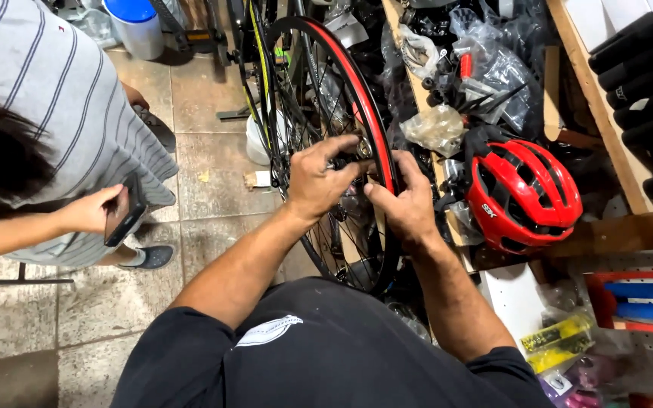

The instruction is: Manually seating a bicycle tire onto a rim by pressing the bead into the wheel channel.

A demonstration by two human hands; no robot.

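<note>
cluttered shelves are crowding us as our left hand [317, 180] and right hand [406, 202] are pinching the red-rimmed spoked bicycle wheel [368, 113] at its hub. we are risking nipped fingers if it spins.

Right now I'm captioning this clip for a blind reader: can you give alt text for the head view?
Both hands, left hand and right hand, grip the red-rimmed spoked bicycle wheel near its hub. A glossy red cycling helmet sits right; a person in a striped shirt holds a dark phone at left.
</note>
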